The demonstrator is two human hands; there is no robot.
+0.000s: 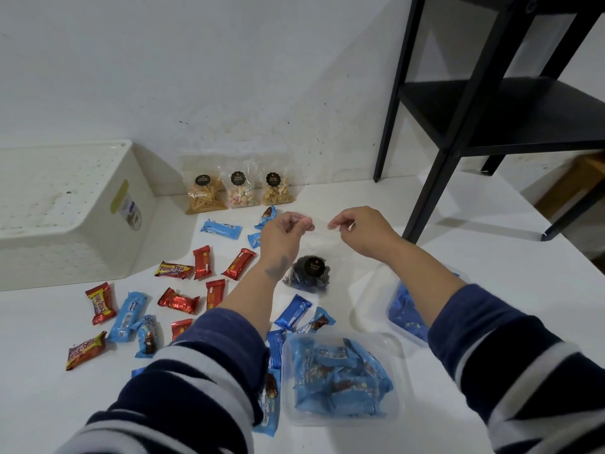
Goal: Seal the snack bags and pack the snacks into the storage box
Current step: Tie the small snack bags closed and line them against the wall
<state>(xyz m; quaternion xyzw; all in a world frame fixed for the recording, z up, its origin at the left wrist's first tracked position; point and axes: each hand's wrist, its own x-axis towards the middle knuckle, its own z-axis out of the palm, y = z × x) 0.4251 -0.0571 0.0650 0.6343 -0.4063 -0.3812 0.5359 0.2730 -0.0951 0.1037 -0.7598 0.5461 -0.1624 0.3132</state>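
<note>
My left hand and my right hand each pinch one top corner of a clear snack bag that holds dark cookies and has a round black label. The bag hangs upright between my hands, its bottom near the white table. Three more clear snack bags of yellow sticks, pale puffs and golden rounds lean against the wall behind. A white perforated storage box stands at the far left. Several red and blue wrapped snacks lie loose on the table.
A clear tub full of blue wrapped snacks sits near my front. A second clear tub with blue contents lies under my right forearm. A black metal shelf stands at the back right, its legs on the table.
</note>
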